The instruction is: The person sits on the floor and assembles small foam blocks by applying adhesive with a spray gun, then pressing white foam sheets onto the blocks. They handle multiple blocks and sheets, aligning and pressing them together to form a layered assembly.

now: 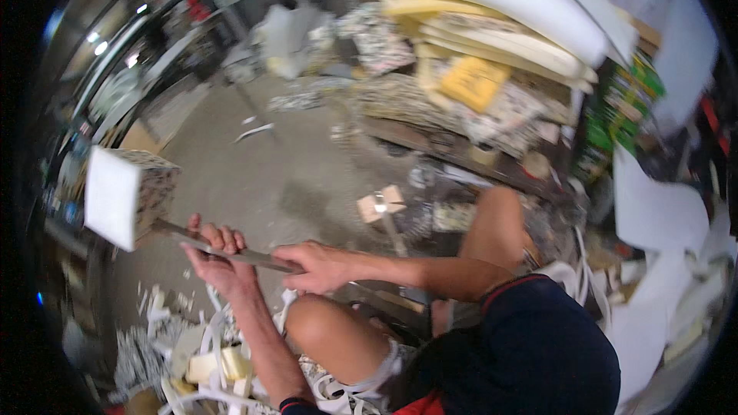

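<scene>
A long grey-brown stick (261,260) slants across in front of me. At its far left end sits a foam block (113,198) with a white face and speckled sides. My left hand (223,257) is turned palm up, its fingers curled round the stick between the block and my other hand. My right hand (317,265) grips the near end of the stick, just above my bent left knee (327,330). How the block is joined to the stick cannot be made out.
White and yellow foam sheets (492,11) are stacked at the back right, with a yellow foam piece (474,83). Foam scraps (207,353) litter the floor at lower left. A small pinkish block (380,204) lies ahead. Green packaging (623,100) stands at right.
</scene>
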The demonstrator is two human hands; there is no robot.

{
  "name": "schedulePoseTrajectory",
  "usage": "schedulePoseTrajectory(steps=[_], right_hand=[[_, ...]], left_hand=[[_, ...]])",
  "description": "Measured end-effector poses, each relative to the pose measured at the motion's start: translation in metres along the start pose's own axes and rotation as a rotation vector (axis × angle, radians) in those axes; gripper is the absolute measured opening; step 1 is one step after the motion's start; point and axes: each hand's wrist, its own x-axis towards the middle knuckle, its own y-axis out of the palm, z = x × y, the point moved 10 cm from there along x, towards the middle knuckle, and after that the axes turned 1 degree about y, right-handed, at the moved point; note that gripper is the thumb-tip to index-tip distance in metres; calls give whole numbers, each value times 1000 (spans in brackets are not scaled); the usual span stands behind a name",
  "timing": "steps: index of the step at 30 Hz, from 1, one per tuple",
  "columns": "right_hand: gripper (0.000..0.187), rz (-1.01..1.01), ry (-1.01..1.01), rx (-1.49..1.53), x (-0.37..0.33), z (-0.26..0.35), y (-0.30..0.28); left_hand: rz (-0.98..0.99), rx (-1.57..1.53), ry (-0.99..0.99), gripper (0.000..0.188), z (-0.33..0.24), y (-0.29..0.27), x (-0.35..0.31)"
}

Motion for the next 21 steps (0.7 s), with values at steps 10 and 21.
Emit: schedulePoseTrajectory(steps=[10, 21], right_hand=[[43, -686, 424, -416, -264, 22, -183], [37, -1526, 802, -948, -585, -47, -198]], left_hand=[[817, 1632, -379, 52, 74, 114, -77], [805, 1565, -547, 62, 98, 62, -89]])
